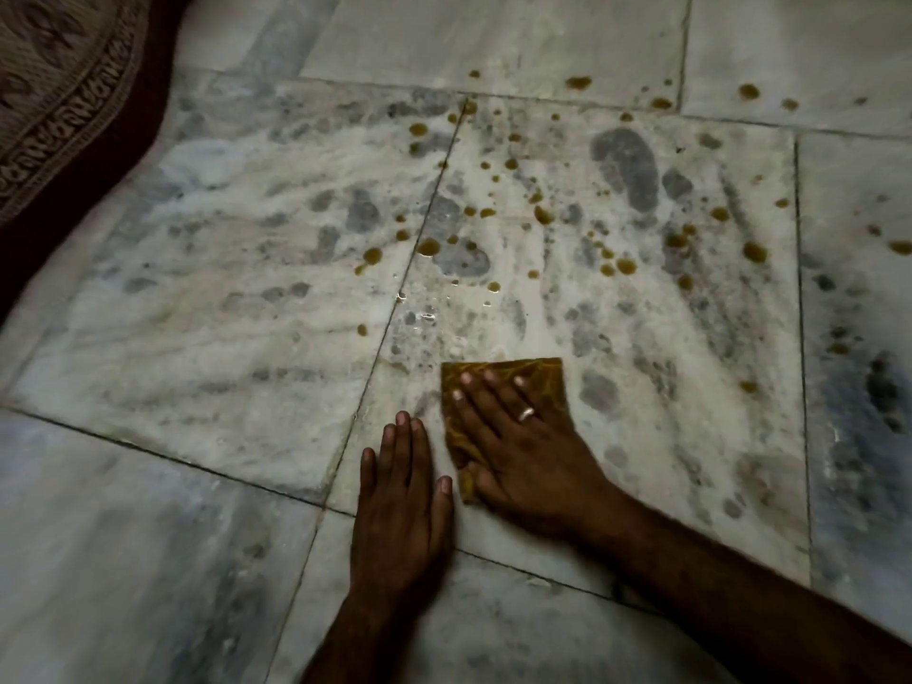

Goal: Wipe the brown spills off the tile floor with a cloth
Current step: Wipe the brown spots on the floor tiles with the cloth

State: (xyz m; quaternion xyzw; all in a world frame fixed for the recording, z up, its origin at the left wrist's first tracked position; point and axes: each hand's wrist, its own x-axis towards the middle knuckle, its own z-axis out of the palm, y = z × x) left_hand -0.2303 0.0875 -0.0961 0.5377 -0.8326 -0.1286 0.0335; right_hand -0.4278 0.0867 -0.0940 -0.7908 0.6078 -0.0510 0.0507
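Observation:
A folded yellow-brown cloth (pixel 538 382) lies flat on the marble tile floor (pixel 247 298). My right hand (pixel 523 446), with a ring on one finger, presses down on the cloth with fingers spread. Just left of it, my left hand (pixel 402 506) rests palm-down on the bare tile with fingers together, holding nothing. Several brown spills (pixel 428 246) dot the tiles beyond the cloth, from the middle joint line out to the far right. More brown drops (pixel 754 250) sit farther right and up near the far tiles. One drop (pixel 748 386) lies right of the cloth.
A dark red patterned rug (pixel 64 106) covers the top left corner, its edge running diagonally. Small clear wet beads (pixel 425 315) glint on the tile just beyond the cloth. Dark grout lines (pixel 395 308) cross the floor.

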